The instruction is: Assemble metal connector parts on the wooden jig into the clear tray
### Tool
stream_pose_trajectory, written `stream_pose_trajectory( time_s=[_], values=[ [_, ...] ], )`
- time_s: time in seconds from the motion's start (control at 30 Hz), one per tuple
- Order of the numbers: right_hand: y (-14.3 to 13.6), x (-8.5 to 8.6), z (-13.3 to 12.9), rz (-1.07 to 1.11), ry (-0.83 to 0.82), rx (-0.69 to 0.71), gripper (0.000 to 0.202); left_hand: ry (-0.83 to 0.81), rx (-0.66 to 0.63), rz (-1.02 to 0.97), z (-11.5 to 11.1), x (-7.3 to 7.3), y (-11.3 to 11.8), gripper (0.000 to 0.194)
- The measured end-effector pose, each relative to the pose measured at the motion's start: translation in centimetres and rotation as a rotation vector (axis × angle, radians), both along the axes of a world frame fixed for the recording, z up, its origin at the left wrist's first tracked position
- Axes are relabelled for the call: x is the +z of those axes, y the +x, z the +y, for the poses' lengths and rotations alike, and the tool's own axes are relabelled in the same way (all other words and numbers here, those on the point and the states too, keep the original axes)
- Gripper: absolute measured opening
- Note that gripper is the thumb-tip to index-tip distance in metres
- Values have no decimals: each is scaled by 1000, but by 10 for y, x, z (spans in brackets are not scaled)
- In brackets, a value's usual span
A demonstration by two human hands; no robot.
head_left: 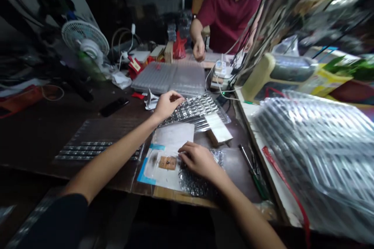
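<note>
My left hand (168, 106) reaches over a clear ribbed tray filled with rows of small shiny metal parts (194, 108). Its thumb and fingertips come together at the tray's left side; anything between them is too small to make out. My right hand (200, 160) hovers at the left edge of a heap of loose small metal parts (195, 183), fingers curled toward the thumb. What it may hold cannot be made out. Left of it, a small brown block (167, 162) with a dark spot in its middle sits on a white board (172, 134) edged with blue tape.
A white block (219, 129) rests against the filled tray. A partly filled tray (96, 140) lies left, stacked clear trays (172, 77) behind. Green-handled screwdriver (254, 175) and a tray pile (321, 144) are right. A co-worker (230, 15) stands across the table.
</note>
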State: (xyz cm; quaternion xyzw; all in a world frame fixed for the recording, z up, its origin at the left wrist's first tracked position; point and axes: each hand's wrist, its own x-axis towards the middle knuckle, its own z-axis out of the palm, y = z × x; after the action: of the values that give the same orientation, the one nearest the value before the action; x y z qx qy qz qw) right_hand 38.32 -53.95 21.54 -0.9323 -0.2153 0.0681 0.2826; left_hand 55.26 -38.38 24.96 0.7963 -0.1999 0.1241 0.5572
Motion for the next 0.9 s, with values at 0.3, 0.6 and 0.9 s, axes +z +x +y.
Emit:
stream_pose_trajectory(
  time_s=[0.3, 0.6, 0.9],
  values=[
    [-1, -1, 6, 27, -15, 30, 27, 21, 182, 44, -67, 47, 116, 7],
    [0, 2, -3, 60, -188, 99, 21, 138, 167, -72, -59, 43, 119, 15],
    [-5, 5, 0, 20, -355, 146, 20, 689, -282, -220, -34, -10, 5, 13]
  ],
)
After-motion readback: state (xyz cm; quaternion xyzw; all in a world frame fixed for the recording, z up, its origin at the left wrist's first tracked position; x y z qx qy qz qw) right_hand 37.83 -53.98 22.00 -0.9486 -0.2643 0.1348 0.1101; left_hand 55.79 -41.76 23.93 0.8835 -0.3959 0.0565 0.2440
